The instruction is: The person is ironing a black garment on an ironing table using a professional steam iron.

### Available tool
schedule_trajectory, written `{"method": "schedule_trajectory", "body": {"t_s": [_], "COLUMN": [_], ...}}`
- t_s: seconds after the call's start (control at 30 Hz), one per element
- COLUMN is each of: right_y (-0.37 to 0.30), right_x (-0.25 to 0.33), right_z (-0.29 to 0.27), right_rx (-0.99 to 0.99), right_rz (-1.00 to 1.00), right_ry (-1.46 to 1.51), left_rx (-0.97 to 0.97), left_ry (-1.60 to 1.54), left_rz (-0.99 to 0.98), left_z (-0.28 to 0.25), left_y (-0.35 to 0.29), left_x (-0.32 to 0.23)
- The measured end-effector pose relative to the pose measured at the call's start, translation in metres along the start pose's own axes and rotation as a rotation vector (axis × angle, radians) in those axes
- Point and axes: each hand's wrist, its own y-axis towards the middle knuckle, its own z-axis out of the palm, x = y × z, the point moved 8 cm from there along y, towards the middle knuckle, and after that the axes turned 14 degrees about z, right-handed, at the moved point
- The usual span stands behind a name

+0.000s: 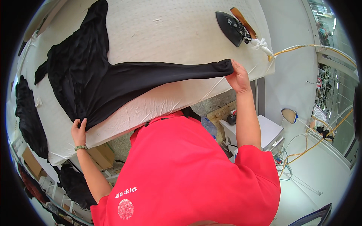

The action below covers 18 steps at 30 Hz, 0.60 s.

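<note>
A black long-sleeved garment (85, 69) lies spread on the white padded ironing table (162, 34), with one sleeve stretched out to the right. My left hand (78, 133) pinches the garment's near edge, close to the table's front. At the far end of the stretched sleeve, my right hand (239, 78) grips the cuff. Between my hands the fabric hangs slightly over the front edge. An iron (230, 29) with a dark soleplate and a wooden handle rests on the table, beyond my right hand.
A hose wrapped in white cloth (264, 47) runs from the iron off the table's right side. More black garments (30, 116) lie along the left edge. Below stand a cardboard box (98, 156), a white cabinet (266, 130) and a clear plastic bottle (208, 127).
</note>
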Motion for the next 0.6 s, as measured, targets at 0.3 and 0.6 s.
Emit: {"method": "schedule_trajectory", "body": {"t_s": [0.3, 0.6], "right_y": [0.002, -0.035], "right_x": [-0.003, -0.008], "right_z": [0.011, 0.082], "right_rx": [-0.139, 0.079], "right_rz": [0.416, -0.561], "right_ry": [-0.864, -1.649], "left_rx": [-0.039, -0.148], "left_ry": [0.095, -0.053], "left_rz": [0.014, 0.304], "left_z": [0.0, 0.161], "left_y": [-0.013, -0.048], "left_x": [0.015, -0.271]}}
